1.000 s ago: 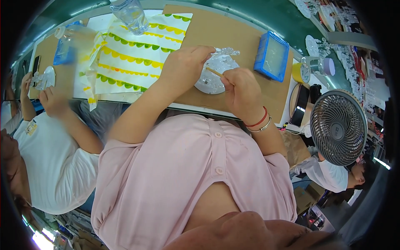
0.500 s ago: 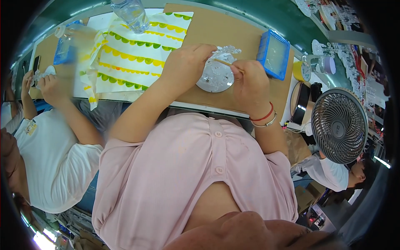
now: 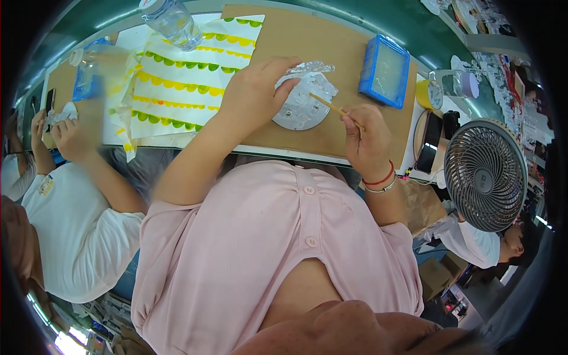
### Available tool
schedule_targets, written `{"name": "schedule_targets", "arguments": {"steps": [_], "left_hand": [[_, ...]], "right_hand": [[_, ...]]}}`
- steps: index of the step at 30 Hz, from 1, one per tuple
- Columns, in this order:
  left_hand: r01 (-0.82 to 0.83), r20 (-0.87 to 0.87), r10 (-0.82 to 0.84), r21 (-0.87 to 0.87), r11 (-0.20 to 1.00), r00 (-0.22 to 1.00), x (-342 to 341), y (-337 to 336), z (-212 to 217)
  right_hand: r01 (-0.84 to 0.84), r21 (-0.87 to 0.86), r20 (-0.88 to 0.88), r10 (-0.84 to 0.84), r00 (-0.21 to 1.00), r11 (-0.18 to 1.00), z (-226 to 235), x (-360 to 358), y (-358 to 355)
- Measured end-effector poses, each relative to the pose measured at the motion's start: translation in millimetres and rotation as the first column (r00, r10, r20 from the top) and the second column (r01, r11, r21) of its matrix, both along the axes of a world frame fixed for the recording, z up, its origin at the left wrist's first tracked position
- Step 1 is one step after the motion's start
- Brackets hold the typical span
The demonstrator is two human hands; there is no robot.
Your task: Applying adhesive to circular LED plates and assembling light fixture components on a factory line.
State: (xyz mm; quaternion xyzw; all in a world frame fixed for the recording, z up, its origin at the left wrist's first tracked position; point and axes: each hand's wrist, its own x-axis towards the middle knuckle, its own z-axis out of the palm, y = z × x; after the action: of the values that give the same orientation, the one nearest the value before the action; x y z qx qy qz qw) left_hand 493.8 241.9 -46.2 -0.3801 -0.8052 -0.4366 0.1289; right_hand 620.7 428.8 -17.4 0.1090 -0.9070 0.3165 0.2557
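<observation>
My left hand (image 3: 260, 92) is closed at the fingertips on a clear plastic piece (image 3: 316, 67) at the far side of a pale round disc (image 3: 296, 120). Small clear parts sit on the disc, too fine to make out one by one. In my right hand (image 3: 368, 139) is a thin wooden stick (image 3: 331, 105), pinched near its end. The stick's far tip reaches over the disc, close to the left thumb; whether it touches anything I cannot tell. Brown board (image 3: 331, 133) lies under the disc.
A blue-rimmed tray (image 3: 384, 71) stands right of the disc. To the left lie a patterned paper sheet (image 3: 177, 89) and a clear bottle (image 3: 174, 26). A yellow tape roll (image 3: 430, 94), a phone (image 3: 429, 142) and a fan (image 3: 485, 174) are at the right. A co-worker's hand (image 3: 72, 136) works at far left.
My right hand has drawn back to the right and nearer to me, so more of the stick shows. My left hand remains at the clear piece, its thumb now over the disc.
</observation>
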Motion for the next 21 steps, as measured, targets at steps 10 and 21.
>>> {"name": "schedule_targets", "arguments": {"steps": [10,21], "left_hand": [[0.031,0.039,-0.028,-0.071,0.997,0.999,-1,5,0],[0.046,0.032,-0.044,-0.085,0.995,0.999,-2,4,1]], "right_hand": [[-0.030,0.021,0.013,0.029,0.999,0.999,2,4,6],[0.096,-0.173,0.377,-0.024,0.926,0.980,11,-10,47]]}}
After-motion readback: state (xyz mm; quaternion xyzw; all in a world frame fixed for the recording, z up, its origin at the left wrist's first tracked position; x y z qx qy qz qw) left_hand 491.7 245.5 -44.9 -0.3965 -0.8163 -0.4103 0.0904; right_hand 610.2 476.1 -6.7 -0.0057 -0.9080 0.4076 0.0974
